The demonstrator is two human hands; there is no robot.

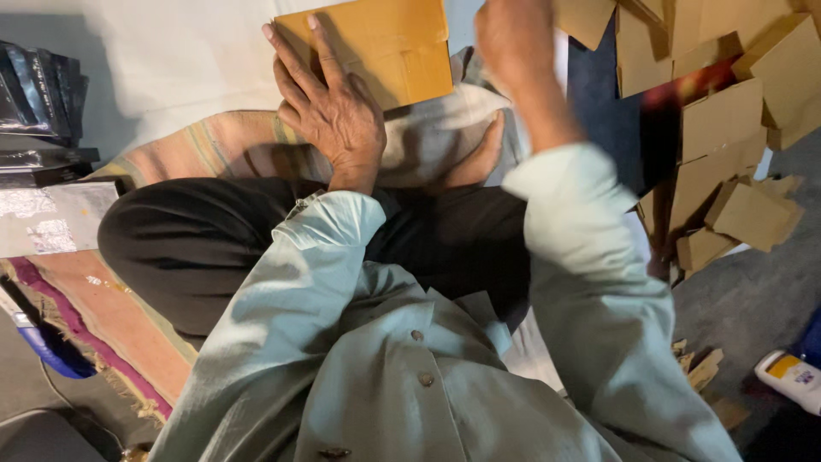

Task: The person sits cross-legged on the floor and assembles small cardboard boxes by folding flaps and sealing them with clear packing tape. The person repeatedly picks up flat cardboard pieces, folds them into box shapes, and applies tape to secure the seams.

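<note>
I sit cross-legged on a striped mat point(111, 316). My left hand point(329, 98) lies flat, fingers spread, on a flat brown cardboard piece point(393, 47) resting on a pale cloth point(445, 128) in front of my legs. My right hand point(509, 38) is raised above the cloth to the right of the cardboard, blurred with motion; its fingers look curled and I cannot see anything in it. My bare foot point(483, 154) pokes out between the hands.
A heap of folded brown cardboard boxes point(727, 128) lies at the right on a dark floor. Black glossy packets point(38, 90) are stacked at the far left. A white and yellow bottle point(791, 376) lies at the lower right, cardboard scraps point(705, 372) beside it.
</note>
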